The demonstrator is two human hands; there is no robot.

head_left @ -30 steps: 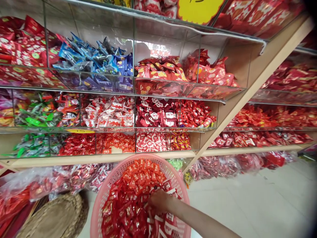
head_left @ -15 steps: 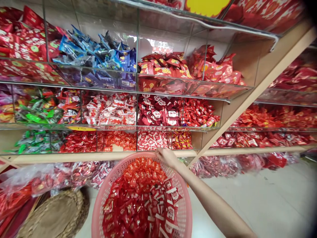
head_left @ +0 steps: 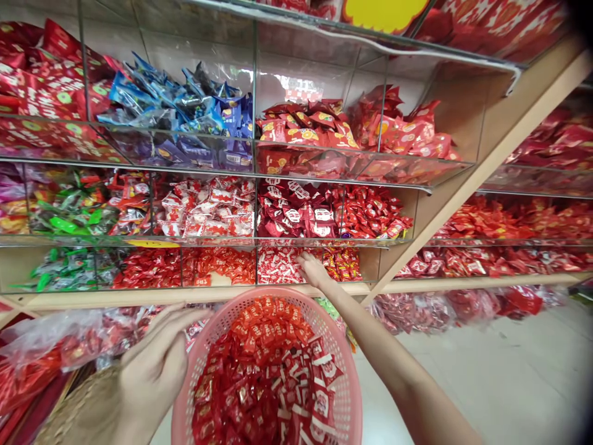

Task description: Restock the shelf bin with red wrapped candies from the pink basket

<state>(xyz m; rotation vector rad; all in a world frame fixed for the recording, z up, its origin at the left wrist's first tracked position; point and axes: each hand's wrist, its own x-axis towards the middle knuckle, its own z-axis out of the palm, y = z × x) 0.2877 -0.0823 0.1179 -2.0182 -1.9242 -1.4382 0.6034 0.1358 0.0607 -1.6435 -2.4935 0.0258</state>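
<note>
- The right hand (head_left: 315, 270) reaches forward from the lower right of the frame, just above the middle of the lower edge of the shelving.
- Its fingers (head_left: 306, 259) lie extended on small white-and-red candy packets (head_left: 280, 266) in a clear acrylic compartment; I cannot tell whether they grip any packet.
- The left hand (head_left: 157, 371) is at the lower left of the frame, palm turned toward the basket, near its rim and holding nothing that shows.
- Its fingers (head_left: 183, 318) are open and lightly curved, pointing right.
- A round pink plastic mesh basket (head_left: 345, 383) sits at the bottom centre of the frame, between the two hands, with the right forearm passing just beside its rim.
- Small glossy red candy packets (head_left: 259, 371) fill the basket, with some white-and-red packets lying on top toward its right side.
- A pale wooden shelf board (head_left: 199, 298) runs under the lower compartments, just behind the basket.
- Maroon-and-white packets (head_left: 291, 216) fill the compartment directly above the white-and-red ones.
- Blue foil packets (head_left: 180, 102) sit in an upper compartment at the upper left of the frame.
- Green-wrapped sweets (head_left: 71, 216) fill a compartment at the far left.
- A woven straw tray (head_left: 78, 408) lies in the lower left corner, partly behind the left hand.
</note>
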